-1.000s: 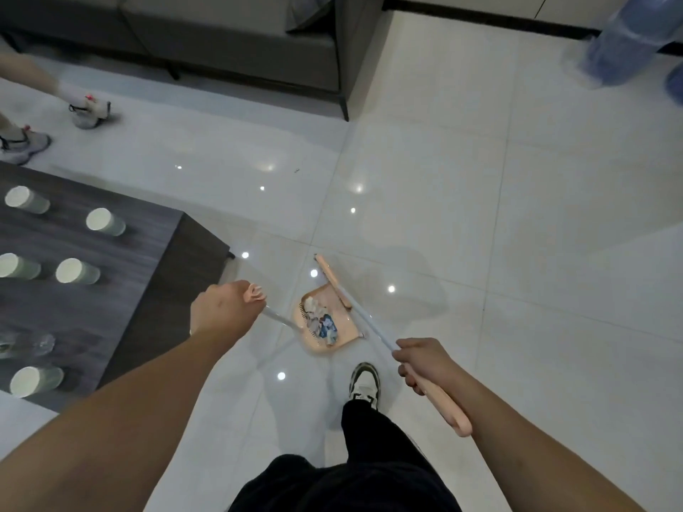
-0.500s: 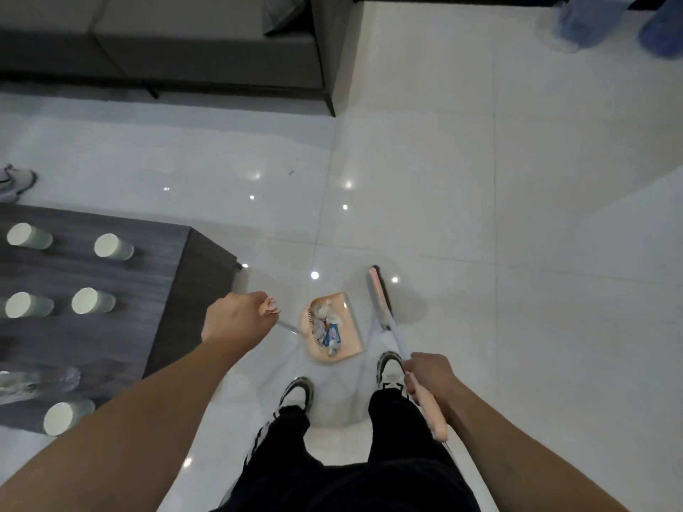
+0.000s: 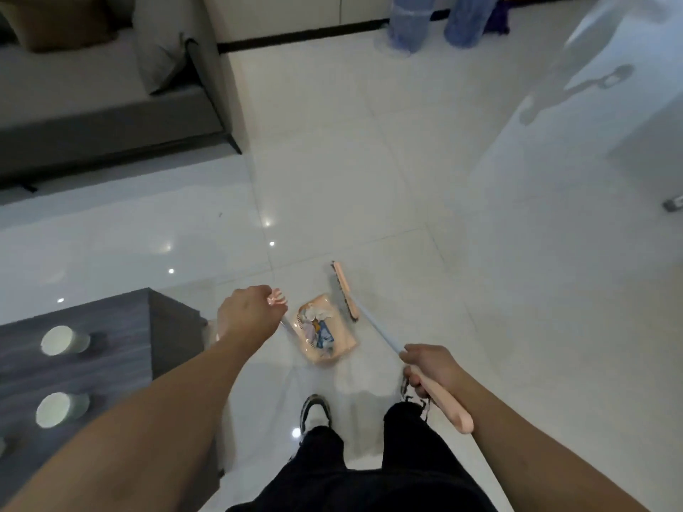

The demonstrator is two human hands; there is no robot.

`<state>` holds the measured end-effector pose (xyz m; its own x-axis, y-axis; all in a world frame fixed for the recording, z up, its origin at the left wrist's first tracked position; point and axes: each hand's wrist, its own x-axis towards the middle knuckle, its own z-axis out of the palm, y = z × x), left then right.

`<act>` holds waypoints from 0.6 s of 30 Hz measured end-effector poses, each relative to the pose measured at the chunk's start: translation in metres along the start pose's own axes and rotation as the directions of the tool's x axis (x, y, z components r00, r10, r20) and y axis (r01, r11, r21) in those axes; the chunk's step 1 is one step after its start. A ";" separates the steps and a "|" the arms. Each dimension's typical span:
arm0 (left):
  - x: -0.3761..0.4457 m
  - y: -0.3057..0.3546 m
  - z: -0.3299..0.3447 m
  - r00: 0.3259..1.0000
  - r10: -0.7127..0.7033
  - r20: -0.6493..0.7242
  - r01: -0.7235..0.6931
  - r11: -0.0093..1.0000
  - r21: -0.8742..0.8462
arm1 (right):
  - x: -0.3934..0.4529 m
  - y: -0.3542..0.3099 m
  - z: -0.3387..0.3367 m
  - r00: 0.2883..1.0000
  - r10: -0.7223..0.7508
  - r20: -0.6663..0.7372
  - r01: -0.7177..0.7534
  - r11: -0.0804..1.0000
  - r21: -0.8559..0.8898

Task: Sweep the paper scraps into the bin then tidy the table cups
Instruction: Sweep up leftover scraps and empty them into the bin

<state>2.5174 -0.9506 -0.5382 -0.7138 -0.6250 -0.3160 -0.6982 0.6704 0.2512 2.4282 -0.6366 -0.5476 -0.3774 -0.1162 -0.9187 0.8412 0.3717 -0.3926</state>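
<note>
head view: at lower centre, the left hand is clenched on the dustpan handle, the right hand wrapped around the broom handle; paper scraps look light, likely to spill if tipped.

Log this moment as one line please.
left hand: holds dustpan | paper scraps: in dustpan | right hand: holds broom | cups: on table

grey sofa, blue water jugs

No text or labels can be read.
</note>
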 end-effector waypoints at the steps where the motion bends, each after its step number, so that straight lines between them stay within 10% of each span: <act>1: -0.001 0.011 -0.002 0.999 0.049 -0.002 -0.049 0.999 0.005 | -0.008 0.006 -0.007 0.999 -0.019 -0.030 0.020 0.999 0.027; 10: -0.039 0.181 0.001 0.901 0.433 -0.005 -0.432 0.900 0.051 | -0.079 0.076 -0.132 0.945 -0.076 -0.317 0.174 0.940 0.293; 18: -0.179 0.408 0.055 0.619 0.784 0.030 -0.784 0.617 0.064 | -0.159 0.215 -0.294 0.847 -0.008 -0.531 0.312 0.817 0.485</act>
<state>2.3635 -0.5435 -0.4294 -0.9882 0.1507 -0.0262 0.1327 0.9295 0.3440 2.5552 -0.2673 -0.4740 -0.5324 0.3878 -0.7524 0.7571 -0.1793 -0.6282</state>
